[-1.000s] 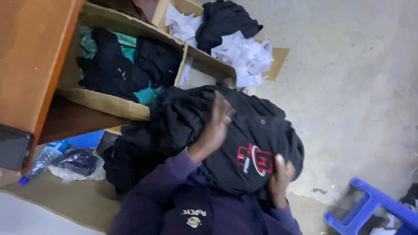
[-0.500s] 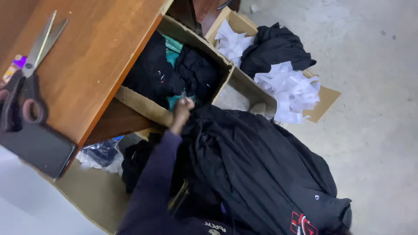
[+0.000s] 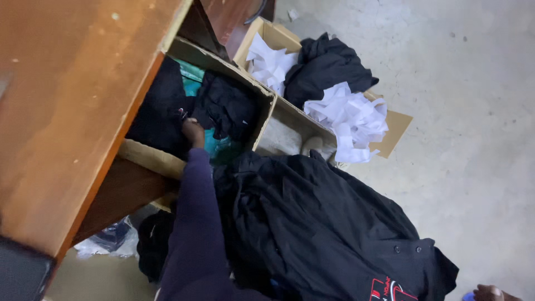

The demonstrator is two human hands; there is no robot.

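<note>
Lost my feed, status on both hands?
Left hand inside the cardboard box, on black clothes. Right hand barely in frame. Black jacket on lap. Table edge overhangs box.

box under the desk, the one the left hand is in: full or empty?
Mostly full. The cardboard box holds black clothes over a teal piece; the left hand reaches in among them.

Concrete floor [image 3: 457, 111], grey, scuffed. Directly on it: open cardboard box [image 3: 150, 159] tucked under the wooden table [image 3: 72, 111], holding black and teal garments; second cardboard box [image 3: 395, 125] beside it, touching, holding white crumpled paper and a black garment; clear plastic bag [image 3: 106, 242] near the table's base.
</note>
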